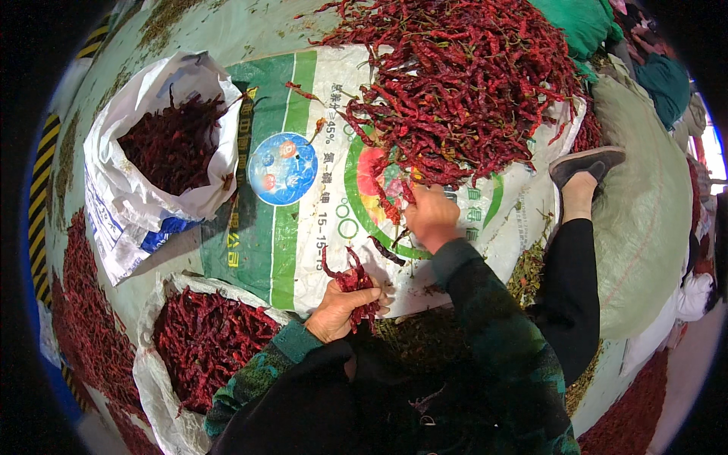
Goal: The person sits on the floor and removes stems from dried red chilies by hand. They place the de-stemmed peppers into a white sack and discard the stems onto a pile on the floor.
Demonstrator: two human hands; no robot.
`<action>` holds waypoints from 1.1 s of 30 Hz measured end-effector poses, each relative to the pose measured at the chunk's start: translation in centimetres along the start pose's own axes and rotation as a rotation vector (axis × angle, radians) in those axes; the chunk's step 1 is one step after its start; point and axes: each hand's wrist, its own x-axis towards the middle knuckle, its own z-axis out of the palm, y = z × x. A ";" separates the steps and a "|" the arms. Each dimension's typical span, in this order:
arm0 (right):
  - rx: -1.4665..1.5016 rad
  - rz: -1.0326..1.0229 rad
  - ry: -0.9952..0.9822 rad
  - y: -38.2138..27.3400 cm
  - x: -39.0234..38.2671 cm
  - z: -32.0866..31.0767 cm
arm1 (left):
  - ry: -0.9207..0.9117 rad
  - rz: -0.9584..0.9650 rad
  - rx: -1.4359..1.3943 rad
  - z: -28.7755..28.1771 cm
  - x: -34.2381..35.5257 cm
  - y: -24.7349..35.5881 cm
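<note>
Left hand (340, 309), lower centre of frame: closed round a bunch of red chillies (353, 279). Right hand (434, 218), centre: fingers curled at the lower edge of the chilli pile (462, 91), upper centre; whether gripping one, cannot tell. Beneath: printed sheet (262, 254). Open sacks of chillies: one upper left (114, 193), one lower left (149, 364).

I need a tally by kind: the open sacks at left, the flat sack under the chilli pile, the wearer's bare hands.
Open white woven sacks holding dried red chillies: 2
Flat green-and-white printed sack: 1
Bare hands: 2
Total: 5
</note>
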 end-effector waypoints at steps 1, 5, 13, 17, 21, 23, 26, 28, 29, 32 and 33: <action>0.059 0.009 0.039 0.5 -0.1 0.1 | 0.001 0.015 0.012 -0.3 0.1 -0.2; 1.055 0.273 -0.260 2.6 -1.7 -2.3 | 0.010 0.062 -0.080 -0.8 0.7 -0.1; 1.266 0.459 -0.600 1.1 -5.6 -6.8 | -0.038 0.136 -0.111 1.2 2.7 0.5; 0.949 0.056 -0.349 -0.7 -10.0 -1.9 | 0.104 0.101 0.058 1.8 2.9 -0.6; 1.340 0.248 -0.359 -4.0 -11.5 -3.7 | 0.165 0.111 0.040 0.9 2.3 -0.4; 1.163 0.170 -0.299 -2.8 -10.5 -3.4 | 0.143 0.135 0.073 1.2 1.7 -0.2; 1.152 0.272 -0.419 -2.9 -9.3 -4.3 | 0.075 0.114 0.174 0.7 1.0 -0.7; 1.464 0.479 -0.510 -3.3 -9.4 -4.2 | 0.047 0.103 0.191 0.3 0.9 -1.4; 1.619 0.586 -0.553 -3.3 -9.6 -4.1 | 0.054 0.101 0.187 0.4 0.9 -1.5; 1.604 0.608 -0.429 -4.2 -10.5 -4.2 | 0.064 0.068 0.220 0.4 0.8 -1.3; 1.578 0.618 -0.372 -4.8 -10.7 -4.3 | 0.051 0.080 0.236 0.3 0.9 -1.5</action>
